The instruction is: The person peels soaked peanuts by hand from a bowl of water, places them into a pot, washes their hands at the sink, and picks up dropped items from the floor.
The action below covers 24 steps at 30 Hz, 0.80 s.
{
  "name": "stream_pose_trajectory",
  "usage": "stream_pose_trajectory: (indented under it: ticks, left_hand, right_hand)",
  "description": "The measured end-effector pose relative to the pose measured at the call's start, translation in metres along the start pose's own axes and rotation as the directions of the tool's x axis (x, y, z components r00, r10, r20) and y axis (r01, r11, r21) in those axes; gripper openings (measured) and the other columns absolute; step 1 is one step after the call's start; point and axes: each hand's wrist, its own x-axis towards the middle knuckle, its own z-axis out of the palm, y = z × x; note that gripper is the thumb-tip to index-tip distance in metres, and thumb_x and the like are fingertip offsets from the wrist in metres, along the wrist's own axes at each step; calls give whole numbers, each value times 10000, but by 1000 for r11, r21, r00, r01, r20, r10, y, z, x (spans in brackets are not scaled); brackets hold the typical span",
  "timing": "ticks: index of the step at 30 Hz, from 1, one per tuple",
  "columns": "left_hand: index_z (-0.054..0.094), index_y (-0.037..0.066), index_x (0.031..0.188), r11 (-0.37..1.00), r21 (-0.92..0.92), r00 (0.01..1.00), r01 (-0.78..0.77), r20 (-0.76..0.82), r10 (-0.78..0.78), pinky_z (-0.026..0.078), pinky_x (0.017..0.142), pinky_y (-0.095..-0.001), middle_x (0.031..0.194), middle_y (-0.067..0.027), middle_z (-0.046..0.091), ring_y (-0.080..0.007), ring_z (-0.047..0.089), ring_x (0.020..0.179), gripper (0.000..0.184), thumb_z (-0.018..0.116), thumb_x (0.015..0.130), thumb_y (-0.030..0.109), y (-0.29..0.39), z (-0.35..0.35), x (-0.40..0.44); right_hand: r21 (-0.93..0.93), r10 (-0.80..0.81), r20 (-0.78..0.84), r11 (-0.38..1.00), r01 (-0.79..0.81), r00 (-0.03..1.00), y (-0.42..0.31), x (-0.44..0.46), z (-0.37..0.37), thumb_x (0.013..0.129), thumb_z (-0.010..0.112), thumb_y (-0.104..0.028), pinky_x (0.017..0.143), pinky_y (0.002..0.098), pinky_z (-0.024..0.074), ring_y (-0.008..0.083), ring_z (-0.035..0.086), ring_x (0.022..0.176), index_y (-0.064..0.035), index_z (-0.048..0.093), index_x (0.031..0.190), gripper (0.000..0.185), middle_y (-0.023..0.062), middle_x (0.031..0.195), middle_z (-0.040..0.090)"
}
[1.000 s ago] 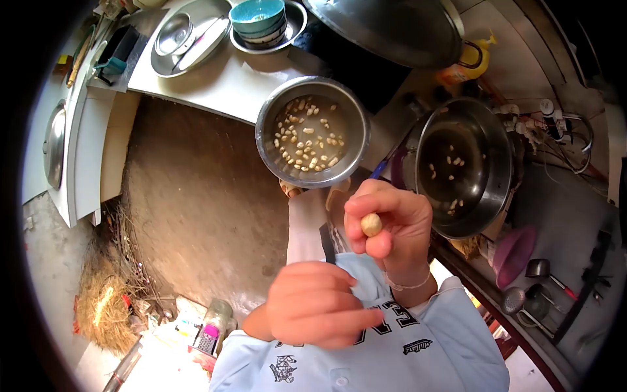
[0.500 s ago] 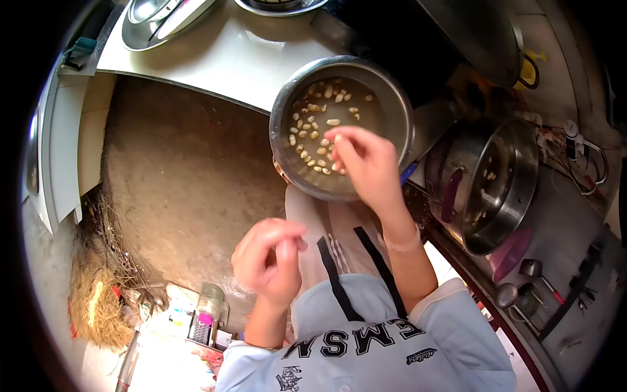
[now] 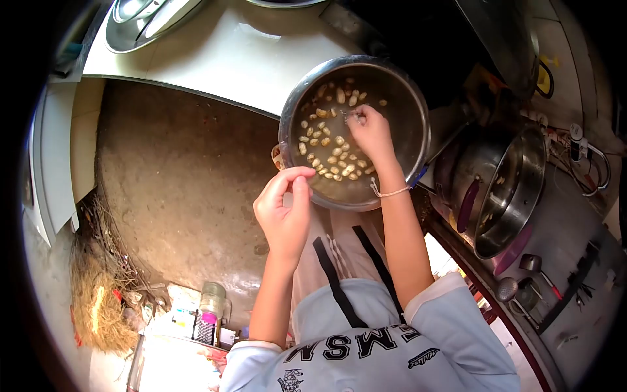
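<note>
Peanuts in their shells (image 3: 339, 171) float in the water of a large metal basin (image 3: 288, 121). My right hand (image 3: 372, 134) is over the middle of the basin with its fingertips bunched at the water, which ripples around them. Whatever is between those fingertips, if anything, is hidden. Beside the basin's near left rim is my left hand (image 3: 285, 210), raised, its thumb and forefinger apart and nothing visible between them. A thin bracelet (image 3: 394, 193) circles my right wrist.
A second metal pot (image 3: 530, 189) with a few peanuts stands tilted on the right. Close by are a purple object (image 3: 468, 206), a ladle (image 3: 530, 263) and a skimmer (image 3: 507, 289). A white counter (image 3: 215, 59) lies ahead, and straw (image 3: 101, 307) is at the lower left.
My right hand has gone farther into the basin, down to the water. My left hand has risen toward the near rim. The view has shifted slightly.
</note>
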Motion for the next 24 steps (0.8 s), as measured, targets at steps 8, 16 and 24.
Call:
stream_pose_trajectory:
  ticks: [8,16,24]
  left_hand:
    - [565,-21,812,998,-12,997,65,32,-64,353,517,-165,674,3,495,-37,430,581,125,449,825,21,3,24,5]
    - [570,-15,821,990,68,989,126,70,-131,346,503,-165,621,20,477,-32,424,560,136,447,826,42,-13,52,19]
    - [579,1,840,981,184,996,57,61,-69,361,480,-182,621,-10,517,-36,445,532,153,434,818,47,-15,65,31]
  right_hand:
    - [-117,-103,-137,989,87,985,2,-18,-20,713,571,-168,550,312,443,255,577,564,3,542,772,183,141,600,579]
    - [454,-71,-4,888,65,997,-14,-42,-50,705,513,-40,426,230,368,89,446,391,1,499,720,46,69,465,513]
    - [-305,-278,-86,921,241,957,-5,-32,-29,658,608,-95,661,355,469,291,569,756,-63,576,868,214,138,823,570]
